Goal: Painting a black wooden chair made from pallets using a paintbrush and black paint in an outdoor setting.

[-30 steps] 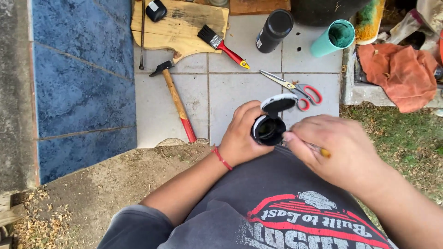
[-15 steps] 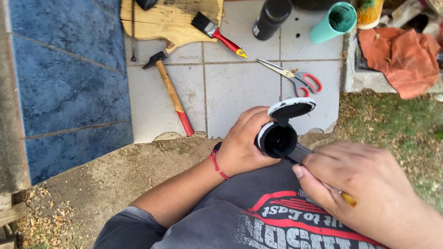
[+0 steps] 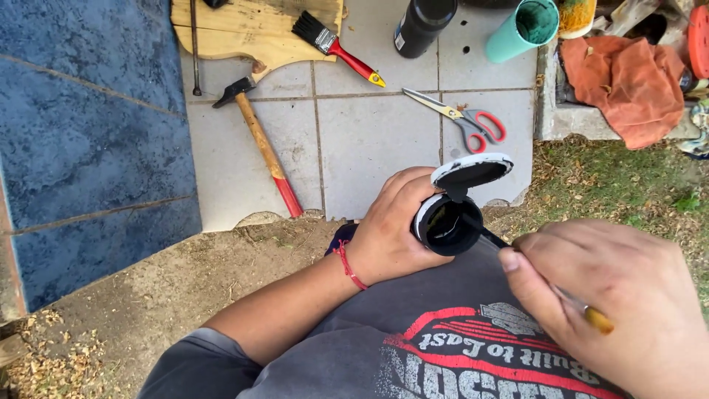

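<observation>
You are dipping: left hand [image 3: 388, 229] grips the black paint can [image 3: 447, 224] below the scissors [image 3: 461, 118], right hand [image 3: 613, 295] pinches the brush handle [image 3: 591, 314]; next, lift out cleanly

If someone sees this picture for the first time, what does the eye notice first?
Low in the centre, the left hand grips a black container with its hinged lid open, while the right hand dips a thin brush into it. Behind, on pale tiles, lie a hammer and red-handled scissors.
</observation>
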